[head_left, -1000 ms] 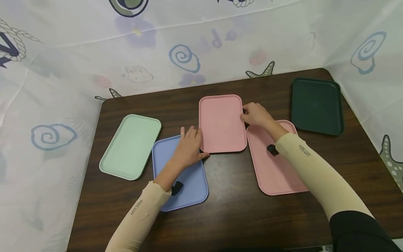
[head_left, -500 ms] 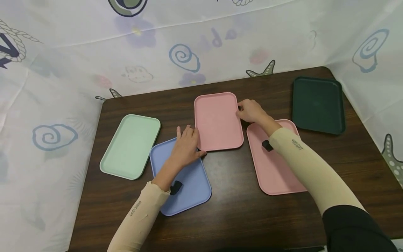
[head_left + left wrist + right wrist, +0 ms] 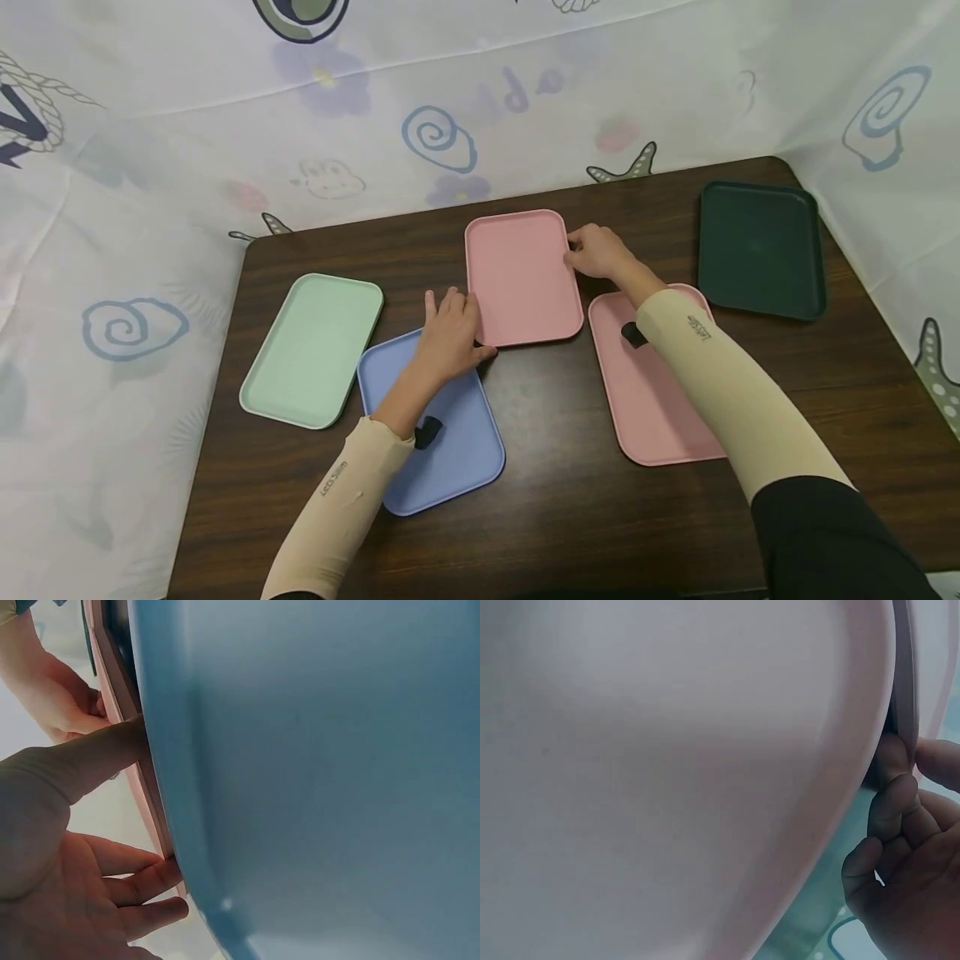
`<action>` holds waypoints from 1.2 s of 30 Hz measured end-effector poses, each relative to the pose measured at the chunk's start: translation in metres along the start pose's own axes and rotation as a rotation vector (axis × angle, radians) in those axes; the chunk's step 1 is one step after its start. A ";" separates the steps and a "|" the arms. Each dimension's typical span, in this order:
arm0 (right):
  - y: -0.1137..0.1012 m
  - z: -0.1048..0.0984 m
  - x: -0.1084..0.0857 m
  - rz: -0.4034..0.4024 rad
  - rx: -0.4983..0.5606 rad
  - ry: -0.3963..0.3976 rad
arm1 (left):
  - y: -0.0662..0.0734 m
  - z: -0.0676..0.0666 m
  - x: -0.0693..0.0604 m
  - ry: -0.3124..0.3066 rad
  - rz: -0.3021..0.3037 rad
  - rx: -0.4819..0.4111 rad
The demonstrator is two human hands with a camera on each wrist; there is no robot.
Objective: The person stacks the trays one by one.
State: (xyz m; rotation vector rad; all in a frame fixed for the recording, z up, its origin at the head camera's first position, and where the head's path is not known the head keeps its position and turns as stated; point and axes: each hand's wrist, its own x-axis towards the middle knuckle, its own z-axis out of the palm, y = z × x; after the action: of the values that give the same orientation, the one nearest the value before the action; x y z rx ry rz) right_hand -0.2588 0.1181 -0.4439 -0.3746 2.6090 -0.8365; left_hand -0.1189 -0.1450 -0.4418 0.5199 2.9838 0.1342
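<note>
Two zones of contact on the pink tray, toward the far side of the table. Against its left edge, spread fingers of the left hand, with thumb by the near corner; on its right rim, a thumb-and-finger pinch by the right hand. Beneath the left hand, the blue tray; beneath the right sleeve, the other pink tray. At left, the mint tray; at right, the green tray.

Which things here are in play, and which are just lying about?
In play, it seems: upper pink tray; right hand, pinching its edge; left hand, touching its left side.
Apparently just lying about: mint tray; blue tray; lower pink tray; dark green tray.
</note>
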 end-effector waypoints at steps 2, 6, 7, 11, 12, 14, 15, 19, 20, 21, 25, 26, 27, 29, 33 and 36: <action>-0.001 0.000 0.001 -0.006 0.000 -0.001 | 0.000 0.000 0.000 -0.003 -0.008 0.005; -0.002 0.002 0.003 -0.012 -0.010 0.003 | -0.001 -0.001 -0.002 -0.008 -0.013 0.004; -0.003 0.003 0.003 -0.011 -0.009 0.004 | -0.001 -0.001 -0.003 -0.010 -0.015 0.003; -0.003 0.005 0.004 -0.009 -0.008 0.011 | -0.001 -0.002 -0.005 -0.015 -0.024 0.002; -0.003 0.005 0.004 -0.011 -0.009 0.012 | -0.001 -0.002 -0.005 -0.017 -0.027 0.002; -0.002 0.007 0.004 -0.016 -0.011 0.014 | -0.001 -0.002 -0.005 -0.017 -0.028 0.000; -0.002 0.007 0.004 -0.019 -0.012 0.015 | -0.001 -0.002 -0.005 -0.016 -0.030 0.000; -0.002 0.008 0.003 -0.023 -0.006 0.015 | -0.001 0.000 -0.005 -0.011 -0.031 0.000; -0.001 0.008 0.003 -0.023 -0.002 0.016 | -0.001 0.001 -0.005 -0.012 -0.033 0.001; -0.001 0.008 0.003 -0.020 0.002 0.017 | -0.001 0.001 -0.005 -0.013 -0.034 0.004; -0.001 0.008 0.002 0.001 0.024 0.012 | -0.001 0.000 -0.005 -0.013 -0.035 0.002; -0.001 0.008 0.002 0.010 0.032 0.005 | -0.001 0.000 -0.004 -0.012 -0.035 0.003; -0.002 0.008 0.001 0.019 0.042 -0.004 | -0.001 0.000 -0.004 -0.009 -0.034 0.004; -0.003 0.007 -0.001 0.031 0.061 -0.021 | -0.002 -0.001 -0.005 -0.002 -0.032 0.002; -0.007 0.004 -0.009 0.022 0.094 -0.041 | -0.002 -0.001 -0.006 0.011 -0.025 0.009; -0.007 0.001 -0.015 -0.010 0.093 -0.025 | -0.002 -0.002 -0.007 0.004 -0.023 0.004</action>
State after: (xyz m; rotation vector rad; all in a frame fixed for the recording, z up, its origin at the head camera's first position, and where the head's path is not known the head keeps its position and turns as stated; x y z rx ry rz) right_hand -0.2434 0.1172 -0.4366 -0.3702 2.5366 -0.9460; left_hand -0.1134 -0.1492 -0.4394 0.4859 2.9932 0.1273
